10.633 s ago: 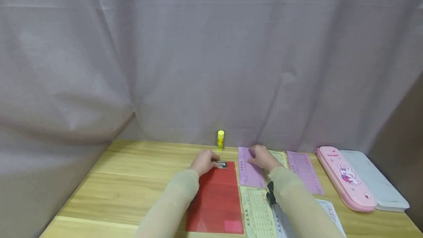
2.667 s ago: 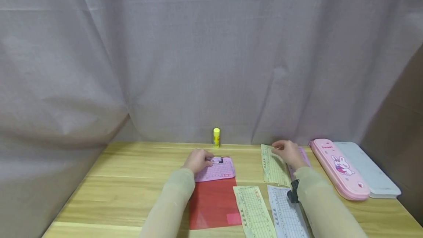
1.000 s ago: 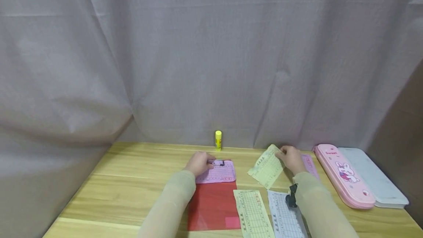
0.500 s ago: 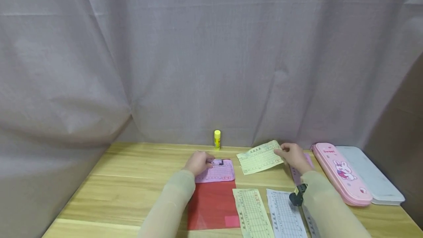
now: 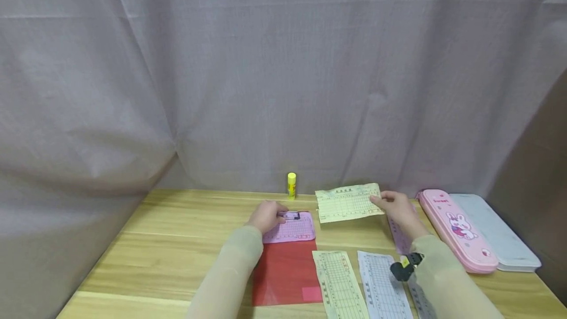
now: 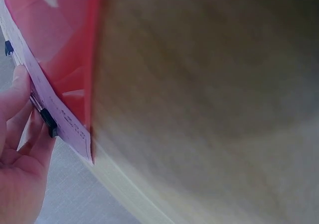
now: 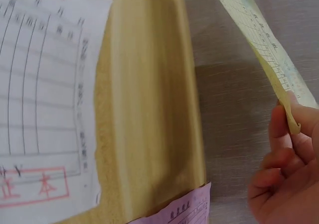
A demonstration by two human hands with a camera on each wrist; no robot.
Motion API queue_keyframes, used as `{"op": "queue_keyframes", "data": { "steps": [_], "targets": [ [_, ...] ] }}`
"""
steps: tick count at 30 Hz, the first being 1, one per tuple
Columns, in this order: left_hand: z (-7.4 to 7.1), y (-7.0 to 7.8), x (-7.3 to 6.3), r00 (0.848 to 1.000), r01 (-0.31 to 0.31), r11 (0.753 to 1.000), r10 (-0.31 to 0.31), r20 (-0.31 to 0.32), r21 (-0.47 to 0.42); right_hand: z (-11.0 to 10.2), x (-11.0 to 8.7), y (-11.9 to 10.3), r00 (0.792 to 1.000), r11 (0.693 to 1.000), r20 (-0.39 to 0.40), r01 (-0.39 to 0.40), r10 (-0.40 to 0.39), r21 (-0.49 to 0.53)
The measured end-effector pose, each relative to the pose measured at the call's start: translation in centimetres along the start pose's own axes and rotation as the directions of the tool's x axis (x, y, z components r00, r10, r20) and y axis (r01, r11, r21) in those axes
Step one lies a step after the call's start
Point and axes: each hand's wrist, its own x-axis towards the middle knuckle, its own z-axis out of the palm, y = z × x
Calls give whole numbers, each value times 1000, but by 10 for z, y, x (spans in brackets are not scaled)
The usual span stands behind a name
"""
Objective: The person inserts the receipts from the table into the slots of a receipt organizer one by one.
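My left hand (image 5: 267, 217) is at the top of the red clipboard (image 5: 285, 274), thumb on its metal clip (image 6: 35, 102) and fingers curled beneath. Under that clip lies a pink printed form (image 5: 290, 230), turned sideways across the board's upper part. My right hand (image 5: 396, 206) pinches a pale yellow form (image 5: 347, 203) by its right edge, between thumb and fingers. This yellow sheet is raised over the back of the table, right of the clipboard, its long side running left to right. The right wrist view shows its near corner curling at the fingertips (image 7: 281, 117).
Another yellow form (image 5: 340, 284) and a white form (image 5: 384, 284) lie right of the clipboard, with further sheets partly under my right arm. A yellow glue stick (image 5: 291, 186) stands behind. A pink pencil case (image 5: 458, 230) and a pale flat case (image 5: 496, 235) lie at right.
Earlier the pink form came under the clip while my left hand stayed there. Since then my right hand has picked up the yellow form, turned it sideways and raised it.
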Motion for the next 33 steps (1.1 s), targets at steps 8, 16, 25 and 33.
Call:
{"op": "queue_keyframes", "data": {
  "steps": [8,16,25,33],
  "targets": [
    [-1,1,0,1000,5,1000,-5,-2,0,2,-13,-8,993,999,111,-32,28,36],
    [0,1,0,1000,-4,1000,4,8,3,20,-29,-15,984,970,176,-42,-1,239],
    [3,8,7,1000,-3,1000,2,27,22,35,-43,-27,978,939,201,-125,62,319],
    [4,4,9,999,-54,998,54,0,33,64,-51,-37,963,907,258,-178,81,382]
  ]
}}
